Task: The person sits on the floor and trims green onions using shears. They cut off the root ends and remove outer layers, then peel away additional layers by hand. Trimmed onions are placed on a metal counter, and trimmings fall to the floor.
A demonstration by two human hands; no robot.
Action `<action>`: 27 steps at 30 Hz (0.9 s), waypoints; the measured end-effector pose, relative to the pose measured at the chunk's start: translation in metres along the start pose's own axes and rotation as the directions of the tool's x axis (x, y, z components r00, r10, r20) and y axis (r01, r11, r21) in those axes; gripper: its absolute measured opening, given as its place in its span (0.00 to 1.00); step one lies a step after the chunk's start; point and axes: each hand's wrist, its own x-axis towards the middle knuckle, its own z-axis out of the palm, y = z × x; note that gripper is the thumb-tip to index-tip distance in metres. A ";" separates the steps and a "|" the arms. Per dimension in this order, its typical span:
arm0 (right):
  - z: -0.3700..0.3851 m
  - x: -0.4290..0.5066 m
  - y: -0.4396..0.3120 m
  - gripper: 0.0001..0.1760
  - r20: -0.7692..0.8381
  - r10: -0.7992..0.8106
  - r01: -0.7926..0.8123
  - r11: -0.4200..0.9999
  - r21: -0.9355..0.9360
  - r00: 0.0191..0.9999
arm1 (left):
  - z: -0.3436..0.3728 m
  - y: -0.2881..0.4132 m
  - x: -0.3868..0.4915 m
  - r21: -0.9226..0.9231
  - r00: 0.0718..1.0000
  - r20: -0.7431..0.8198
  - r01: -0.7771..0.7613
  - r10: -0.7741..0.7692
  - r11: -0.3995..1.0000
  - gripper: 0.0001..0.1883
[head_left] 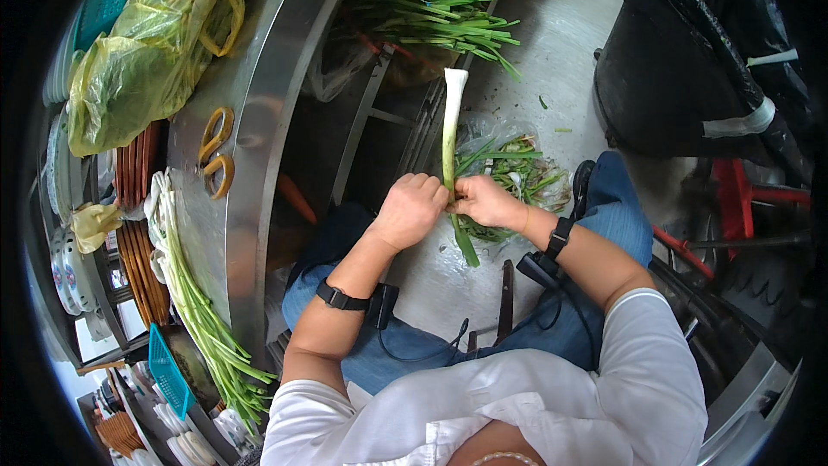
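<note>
Between both hands stands a thick green onion stalk (451,116), its white end pointing away from me and a green leaf hanging below. My left hand (413,208) is curled against the stalk's left side and grips it at the green part. From the right, my right hand (490,202) pinches the same spot, thumb and fingers together; the fingertips of both hands are partly hidden. On the floor beneath lies a clear plastic bag (556,182) with a pile of onion trimmings (527,171) on it.
To the left, a steel table (259,32) carries scissors (217,152), a bunch of cleaned green onions (187,285) and a yellow plastic bag (139,71). More green onions (433,3) are heaped ahead. A large black bin (666,71) stands at the right, near red metal legs (734,200).
</note>
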 end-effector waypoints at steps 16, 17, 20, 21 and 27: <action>0.007 -0.027 0.083 0.11 -0.178 0.240 -0.287 0.902 -0.321 0.954 | -0.046 0.006 0.009 -0.362 0.766 -0.477 0.275 -0.431 0.890 0.05; 0.005 -0.026 0.086 0.11 -0.220 0.232 -0.297 0.892 -0.341 0.948 | -0.046 0.005 0.005 -0.373 0.715 -0.505 0.324 -0.484 0.869 0.06; 0.005 -0.030 0.093 0.08 -0.306 0.297 -0.392 0.861 -0.323 0.904 | -0.047 0.001 -0.005 -0.567 0.594 -0.489 0.340 -0.639 0.750 0.09; 0.006 -0.033 0.096 0.08 -0.310 0.300 -0.404 0.841 -0.361 0.902 | -0.047 -0.001 -0.006 -0.615 0.562 -0.507 0.296 -0.654 0.731 0.11; 0.013 -0.050 0.121 0.07 -0.263 0.261 -0.368 0.732 -0.574 0.929 | -0.062 -0.004 -0.004 -0.748 0.383 -0.573 0.115 -0.724 0.654 0.09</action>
